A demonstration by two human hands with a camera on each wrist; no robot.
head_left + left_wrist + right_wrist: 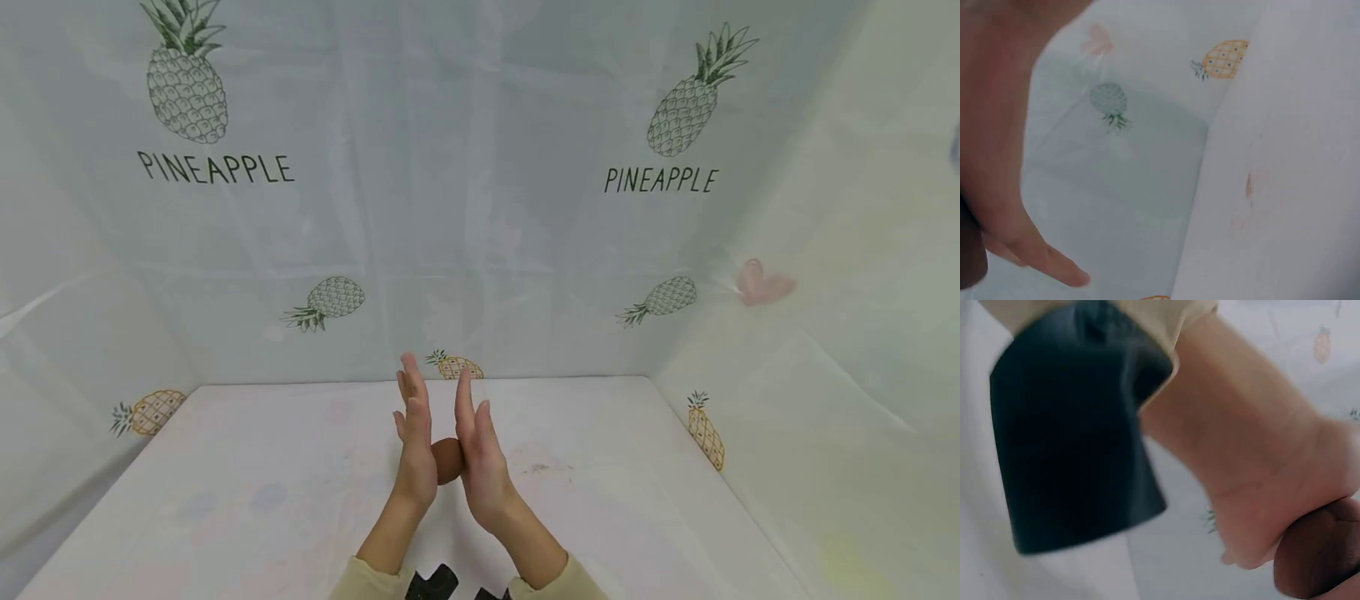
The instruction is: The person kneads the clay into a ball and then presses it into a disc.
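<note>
Between the two palms sits a smooth, rounded brown lump (447, 461), which looks like clay or dough. My left hand (417, 446) stands upright on one side of it, fingers pointing up and away. On the other side my right hand (482, 467) presses its palm to the lump, its fingers straight too. Close up in the right wrist view, the brown lump (1316, 553) shows a faint crease and lies against the heel of a palm. Fingers (1063, 269) stretch out at the left of the left wrist view.
A white-covered table (262, 450) lies under the hands. Reddish-brown smears (540, 469) mark its cover on the right. Behind it hangs a pineapple-printed sheet (480, 208), with more sheeting on both sides. A black wrist device (1079, 437) sits by a beige sleeve (1166, 315).
</note>
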